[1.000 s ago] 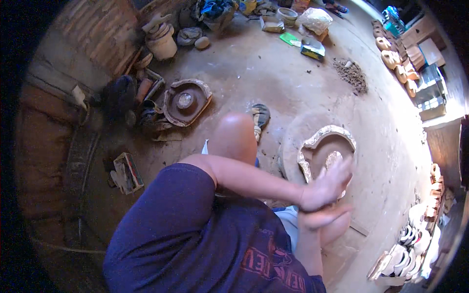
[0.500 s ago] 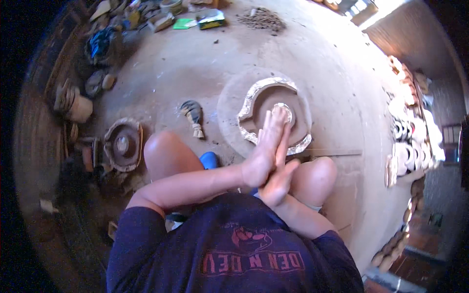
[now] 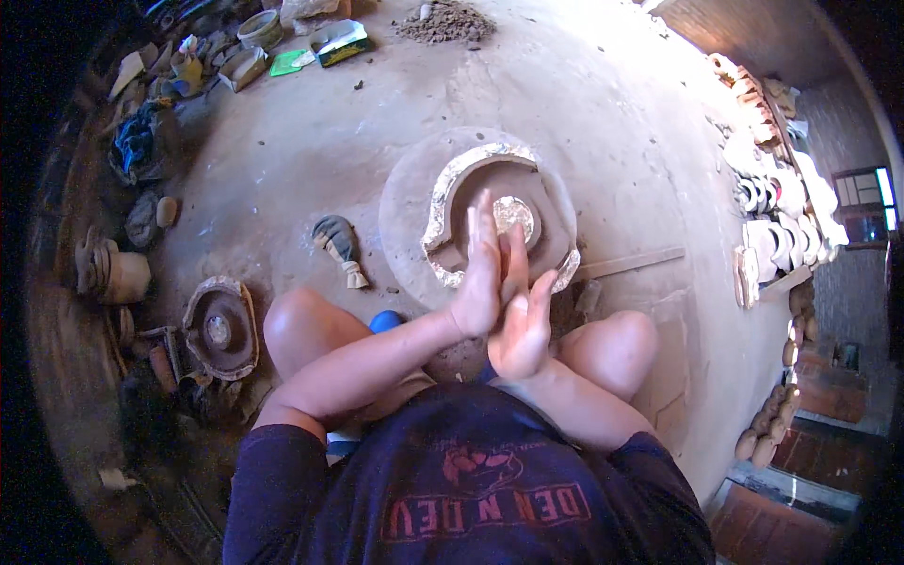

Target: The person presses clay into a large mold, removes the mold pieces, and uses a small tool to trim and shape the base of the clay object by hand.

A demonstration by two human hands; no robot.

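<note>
My left hand (image 3: 478, 282) and my right hand (image 3: 521, 330) are raised in front of me, palm against palm, with fingers stretched out. No object shows between them; the space where the palms meet is hidden. The left hand reaches higher than the right, whose thumb sticks out to the side. Behind the fingertips sits a round clay form (image 3: 443, 212) with a rough, pale, broken rim, gapped at its left and right. A pale-topped knob (image 3: 513, 218) rises in its middle. Beneath it lies a wide, flat grey disc (image 3: 400, 217).
A tied cloth bundle (image 3: 337, 247) lies left of the disc. A smaller round clay form (image 3: 220, 329) stands beside my left knee. Tubs and boxes (image 3: 339, 42) line the far left, near a heap of clods (image 3: 447, 21). Curved clay pieces (image 3: 772, 240) are stacked at right.
My hands have slid against each other, and their fingertips now lie left of the knob instead of over it. The whole view has shifted, so the floor things appear further left.
</note>
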